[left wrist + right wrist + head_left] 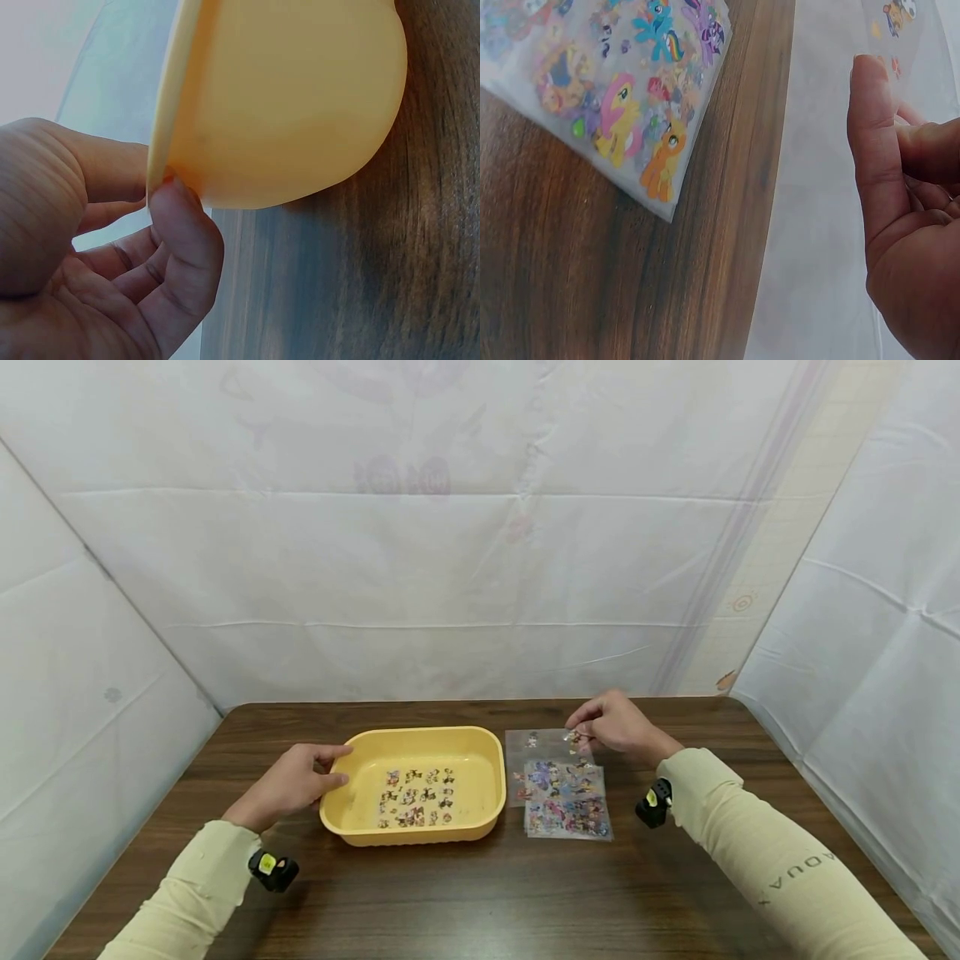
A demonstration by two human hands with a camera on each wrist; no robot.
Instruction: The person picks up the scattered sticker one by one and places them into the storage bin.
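My left hand [291, 781] pinches the left rim of a yellow plastic basin [420, 742], thumb on one side and fingers on the other, as the left wrist view shows close up. Inside the basin lies a clear sheet of small cartoon stickers [411, 797]. To the right, my right hand [617, 725] holds a clear sticker sheet [546, 745] by its upper right corner between thumb and fingers. That sheet overlaps a pile of sticker sheets [568, 820], whose colourful pony figures show in the right wrist view.
Everything stands on a dark brown wooden table [480, 893] with rounded far corners. Pale printed curtains [450, 568] hang behind it and along both sides. The pile lies just right of the basin. Black cameras are strapped to both wrists over light yellow sleeves [780, 852].
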